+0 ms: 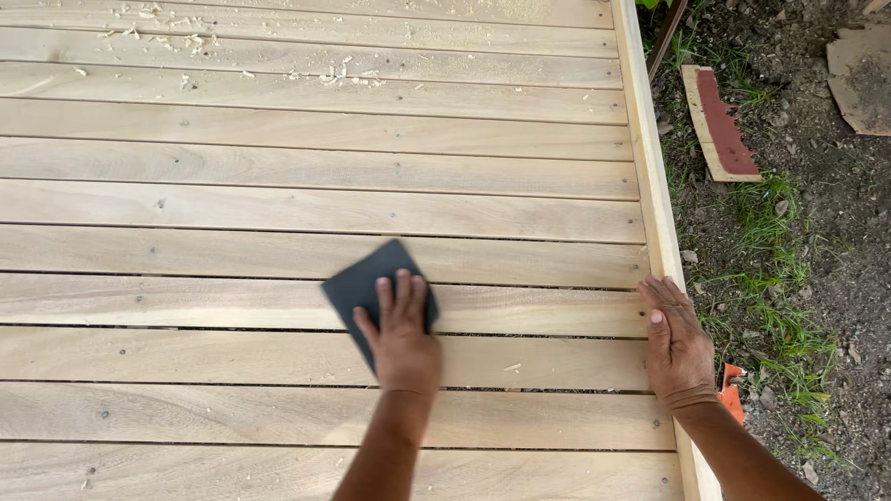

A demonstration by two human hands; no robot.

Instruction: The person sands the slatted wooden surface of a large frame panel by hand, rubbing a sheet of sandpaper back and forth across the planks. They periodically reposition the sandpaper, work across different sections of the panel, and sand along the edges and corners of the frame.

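Note:
My left hand (401, 336) lies flat, fingers together, pressing a dark grey sheet of sandpaper (362, 278) onto a pale wooden plank of a slatted panel (278, 195). The sheet sticks out past my fingertips toward the upper left. My right hand (676, 343) rests flat and empty on the panel's right edge rail (650, 167), fingers pointing away from me. Both forearms enter from the bottom of the view.
Wood shavings (186, 42) are scattered on the far planks. Nail heads dot the boards. Right of the rail is bare soil with grass (780, 278), a board with a red strip (719, 121), a piece of cardboard (858, 79) and a small orange scrap (731, 390).

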